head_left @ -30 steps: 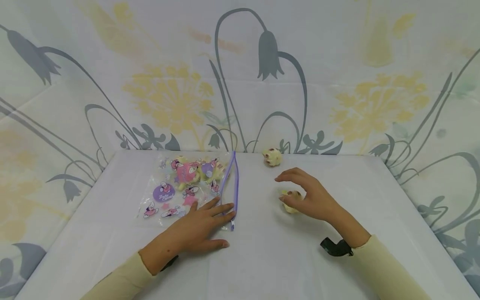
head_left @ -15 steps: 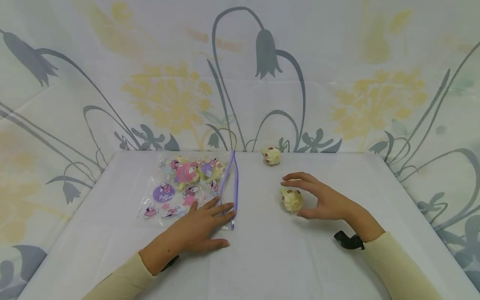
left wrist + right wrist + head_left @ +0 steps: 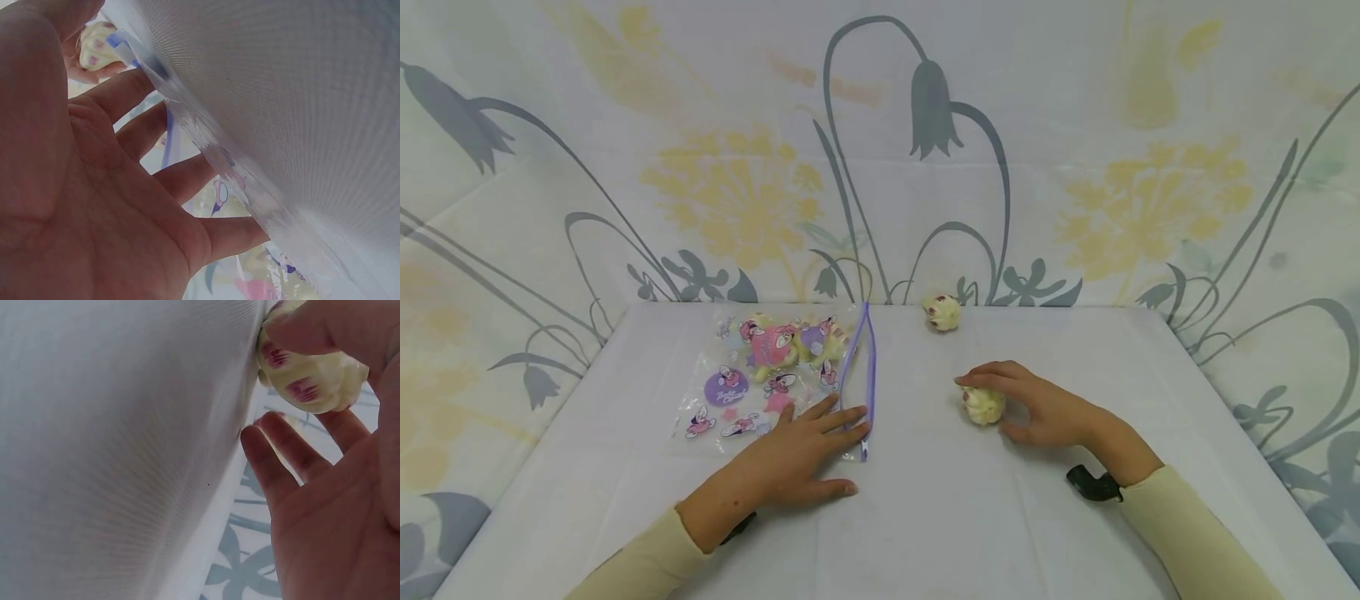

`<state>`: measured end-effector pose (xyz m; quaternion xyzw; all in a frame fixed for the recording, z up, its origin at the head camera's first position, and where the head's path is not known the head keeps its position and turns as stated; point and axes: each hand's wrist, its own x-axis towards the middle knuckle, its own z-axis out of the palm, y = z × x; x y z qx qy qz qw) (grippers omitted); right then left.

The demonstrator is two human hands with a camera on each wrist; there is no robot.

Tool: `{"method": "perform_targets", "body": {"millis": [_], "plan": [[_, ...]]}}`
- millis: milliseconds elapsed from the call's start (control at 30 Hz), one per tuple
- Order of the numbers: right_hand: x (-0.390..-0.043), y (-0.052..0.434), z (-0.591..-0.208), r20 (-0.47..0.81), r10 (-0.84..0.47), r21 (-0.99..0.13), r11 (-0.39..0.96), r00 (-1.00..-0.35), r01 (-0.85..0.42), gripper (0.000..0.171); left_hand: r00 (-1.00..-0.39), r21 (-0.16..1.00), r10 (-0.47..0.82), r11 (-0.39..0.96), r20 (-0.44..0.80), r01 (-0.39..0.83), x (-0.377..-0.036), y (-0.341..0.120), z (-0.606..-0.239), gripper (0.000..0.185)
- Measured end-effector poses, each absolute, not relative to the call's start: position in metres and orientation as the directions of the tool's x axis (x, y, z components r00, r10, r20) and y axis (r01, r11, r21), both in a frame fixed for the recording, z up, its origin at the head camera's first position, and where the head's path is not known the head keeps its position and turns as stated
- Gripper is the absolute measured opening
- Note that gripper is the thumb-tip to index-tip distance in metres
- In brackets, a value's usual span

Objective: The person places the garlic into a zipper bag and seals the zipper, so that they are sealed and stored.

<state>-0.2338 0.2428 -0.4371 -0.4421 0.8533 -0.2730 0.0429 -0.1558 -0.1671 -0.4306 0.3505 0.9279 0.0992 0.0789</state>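
Person seated at a table (image 3: 925, 517) draped in white cloth, floral-print sheet (image 3: 1075, 167) hung behind and to both sides. Right hand (image 3: 1037, 408) lies low on the cloth right of centre, fingers curled over a small cream-coloured toy (image 3: 983, 406) with dark red markings; thumb comes in from the near side, forefinger arches over the top. The right wrist view confirms it: toy (image 3: 312, 372) pinched between a fingertip and the thumb, the other fingers (image 3: 281, 456) loosely spread below and not touching it. The toy sits on the cloth, not lifted as far as I can tell. Left hand (image 3: 797, 458) lies flat, palm down, fingers straight and fanned, gripping nothing; fingertips rest on the near right corner of a clear zip bag (image 3: 775, 375) printed with pink and purple cartoon figures. The left wrist view shows those fingers (image 3: 187, 175) pressed against the bag's plastic edge. The bag lies flat left of centre, several cream and pink toys inside toward its far end, its purple zip strip (image 3: 868, 375) running along the right edge, parted. A second cream toy (image 3: 943, 312) sits alone near the table's far edge, well apart from both hands. Pale yellow sleeves on both arms; a dark band (image 3: 1093, 485) shows at the right wrist.
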Motion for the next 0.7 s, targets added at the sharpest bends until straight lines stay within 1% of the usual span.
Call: {"method": "perform_targets", "body": {"millis": [267,500,700], "plan": [[-0.2335,0.2409,-0.4385,0.167,-0.739,-0.502,0.506,-0.652,-0.702,0.069,-0.741,0.240,0.668,0.732,-0.073,0.637,-0.1556,-0.1680,-0.4321,0.078],[-0.2337,0.2374,-0.4396,0.254,-0.724,-0.477,0.483,-0.641,-0.734,0.068,-0.741,0.241,0.667,0.733,-0.071,0.637,-0.1558,-0.1678,-0.4326,0.078],[-0.2327,0.2342,-0.4397,0.298,-0.712,-0.461,0.476,-0.636,-0.749,0.069,-0.739,0.245,0.670,0.730,-0.073,0.638,-0.1555,-0.1673,-0.4313,0.077]]}}
